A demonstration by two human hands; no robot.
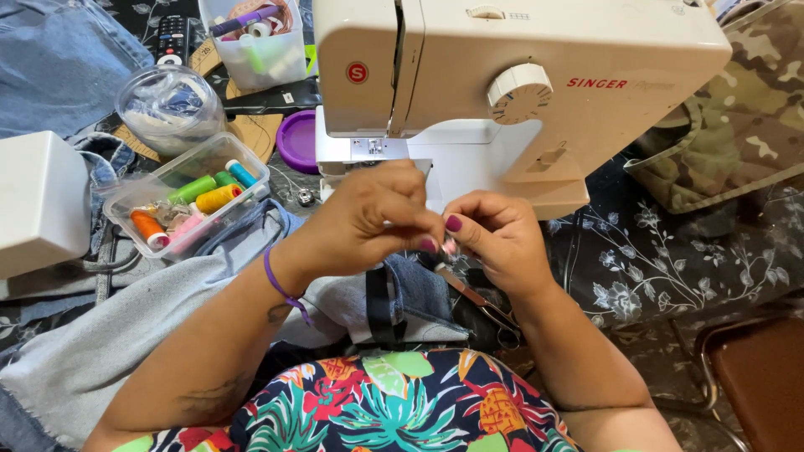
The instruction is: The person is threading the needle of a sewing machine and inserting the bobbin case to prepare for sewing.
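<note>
My left hand and my right hand meet fingertip to fingertip just in front of a white sewing machine. Between the pinched fingers sits a tiny pinkish object, too small to identify. Both hands pinch at it. Below the hands lies blue denim fabric with a black strap. A pair of scissors rests on the fabric under my right wrist. A purple band circles my left wrist.
A clear plastic box of coloured thread spools stands at left, near a round clear container and a white block. A purple lid, a remote control and a second clear tub lie behind. Camouflage fabric lies at right, a brown chair seat lower right.
</note>
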